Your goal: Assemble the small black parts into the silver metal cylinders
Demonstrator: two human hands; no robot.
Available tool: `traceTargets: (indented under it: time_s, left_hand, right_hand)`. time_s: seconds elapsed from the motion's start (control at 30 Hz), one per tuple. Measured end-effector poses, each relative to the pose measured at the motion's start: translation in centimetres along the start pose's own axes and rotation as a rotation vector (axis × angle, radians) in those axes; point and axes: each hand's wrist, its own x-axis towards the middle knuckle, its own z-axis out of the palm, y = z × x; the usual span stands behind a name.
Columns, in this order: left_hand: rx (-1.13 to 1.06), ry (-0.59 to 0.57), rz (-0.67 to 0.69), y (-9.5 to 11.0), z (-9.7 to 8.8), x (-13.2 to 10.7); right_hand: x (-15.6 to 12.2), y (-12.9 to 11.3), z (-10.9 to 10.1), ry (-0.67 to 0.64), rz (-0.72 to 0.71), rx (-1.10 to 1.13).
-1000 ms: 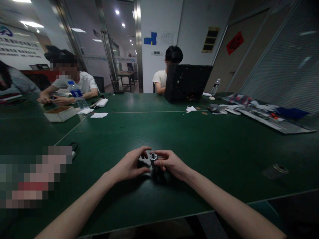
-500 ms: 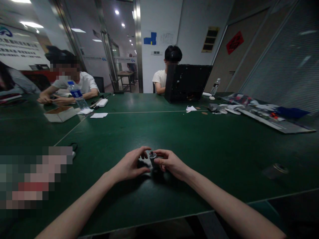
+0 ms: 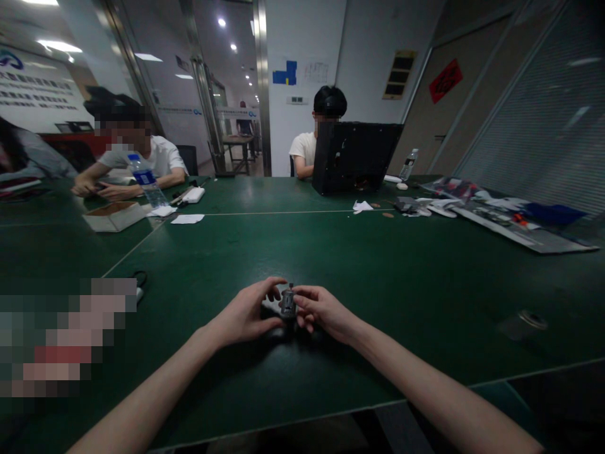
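A small dark metal electric motor [image 3: 288,304], with a short shaft poking up from its top, is upright just above the green table [image 3: 302,243] near its front. My right hand [image 3: 321,309] pinches its right side between thumb and fingers. On the other side, my left hand [image 3: 258,308] curves around the motor with thumb and fingers apart. Whether a left fingertip touches the motor I cannot tell. Far to the right stands a short metal cylinder [image 3: 522,324] with a ring-shaped top, apart from both hands.
A blurred-out patch [image 3: 70,340] covers the table's left front. Farther back are an open box [image 3: 113,217], a water bottle [image 3: 144,180] and a black case [image 3: 359,157]. A board with loose parts [image 3: 524,221] lies at right. Co-workers sit across the table.
The motor has tipped in my right hand: its top face showed before, and now its side faces me with the shaft pointing up. My left hand has barely moved.
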Motion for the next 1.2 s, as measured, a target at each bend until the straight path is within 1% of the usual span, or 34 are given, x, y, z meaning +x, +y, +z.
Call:
traceTargets:
  time_s: [0.23,0.47,0.73,0.97,1.2]
  left_hand:
    - [0.017,0.046,0.005,0.03,0.24,0.02]
    - [0.053,0.039,0.067,0.16,0.22,0.12]
    - [0.044,0.056,0.042,0.22,0.28,0.07]
    - [0.050,0.037,0.031,0.01,0.28,-0.01]
    - [0.055,0.046,0.047,-0.05,0.30,0.04]
  right_hand:
    - [0.30,0.52,-0.28,-0.001,0.021,0.017]
    - [0.23,0.42,-0.11,-0.014,0.018,0.004]
    - [0.10,0.29,-0.07,-0.031,0.032,0.001]
    - [0.03,0.25,-0.08,0.018,-0.017,-0.050]
    - [-0.12,-0.02,-0.03,0.051,-0.075,-0.072]
